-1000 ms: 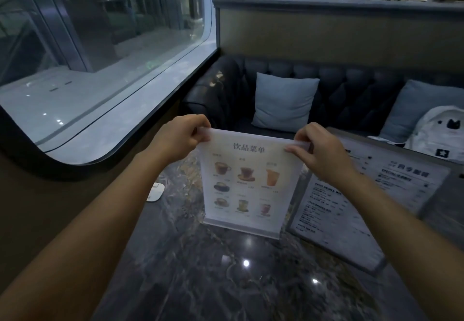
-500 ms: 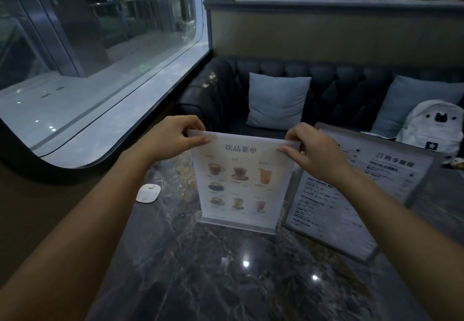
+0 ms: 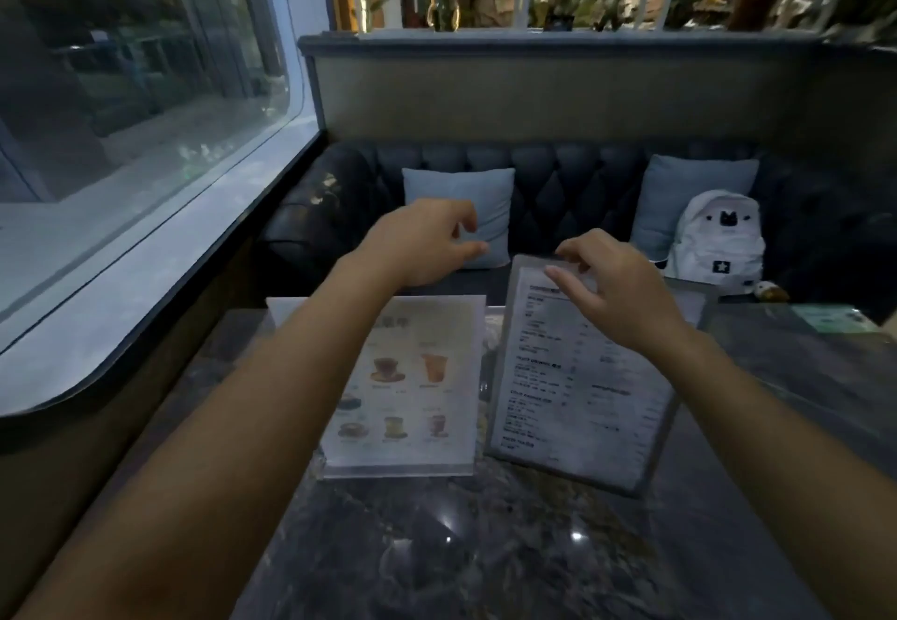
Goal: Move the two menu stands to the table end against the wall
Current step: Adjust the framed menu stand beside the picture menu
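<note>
The picture drinks menu stand point(image 3: 417, 391) stands upright on the dark marble table point(image 3: 485, 546), on its left half toward the window wall. My left hand point(image 3: 427, 241) hovers above and behind its top edge, fingers apart, holding nothing. Just to the right, the grey-framed text menu stand point(image 3: 573, 401) leans with its top tilted left. My right hand point(image 3: 616, 289) is at that stand's top edge, with fingers over the edge and the thumb in front of the sheet, pinching it.
A dark tufted sofa point(image 3: 582, 173) lies beyond the table with two blue cushions point(image 3: 485, 197) and a white backpack point(image 3: 718, 241). A window ledge point(image 3: 145, 279) runs along the left. A green card point(image 3: 835, 318) lies at the table's far right.
Both hands let go of the drinks menu stand, which now stands further left. My right hand moved to the text menu stand's top edge, and that stand is more upright.
</note>
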Demonstrator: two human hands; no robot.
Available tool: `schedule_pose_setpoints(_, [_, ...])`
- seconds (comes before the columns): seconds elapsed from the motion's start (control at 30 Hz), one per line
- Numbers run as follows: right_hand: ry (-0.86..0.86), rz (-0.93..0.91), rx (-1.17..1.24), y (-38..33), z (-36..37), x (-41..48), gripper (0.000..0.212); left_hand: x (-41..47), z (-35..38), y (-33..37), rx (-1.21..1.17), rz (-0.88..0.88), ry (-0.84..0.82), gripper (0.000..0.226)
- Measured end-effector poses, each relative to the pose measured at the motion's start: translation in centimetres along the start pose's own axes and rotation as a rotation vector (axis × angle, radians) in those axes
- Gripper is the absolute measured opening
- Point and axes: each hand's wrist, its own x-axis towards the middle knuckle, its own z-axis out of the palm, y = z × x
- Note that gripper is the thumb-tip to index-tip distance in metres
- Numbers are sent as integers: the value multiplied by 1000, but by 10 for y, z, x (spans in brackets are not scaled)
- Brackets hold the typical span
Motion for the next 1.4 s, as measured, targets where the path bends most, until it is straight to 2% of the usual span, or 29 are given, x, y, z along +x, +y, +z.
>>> schedule_pose_setpoints(0.17, [30, 110, -93, 36, -21, -21, 23, 41, 31, 34, 110, 37, -151, 33])
schedule_pose_setpoints(0.4, [40, 286, -242, 80, -32, -50, 30, 76, 67, 39, 285, -10, -395, 34])
schedule_pose_setpoints(0.57, [15, 436, -282, 97, -28, -64, 32, 79, 76, 36, 273, 22, -338, 29])
schedule_pose_setpoints(0.77, [73, 539, -112, 105, -26, -61, 21, 76, 79, 31, 184, 48, -296, 19])
schedule_pose_setpoints(1.0, [125, 607, 29, 114, -30, -55, 13, 74, 79, 34, 257, 63, -228, 23])
schedule_pose_setpoints(1.4, [56, 658, 193, 128, -28, -34, 11, 71, 60, 28, 192, 58, -359, 14])
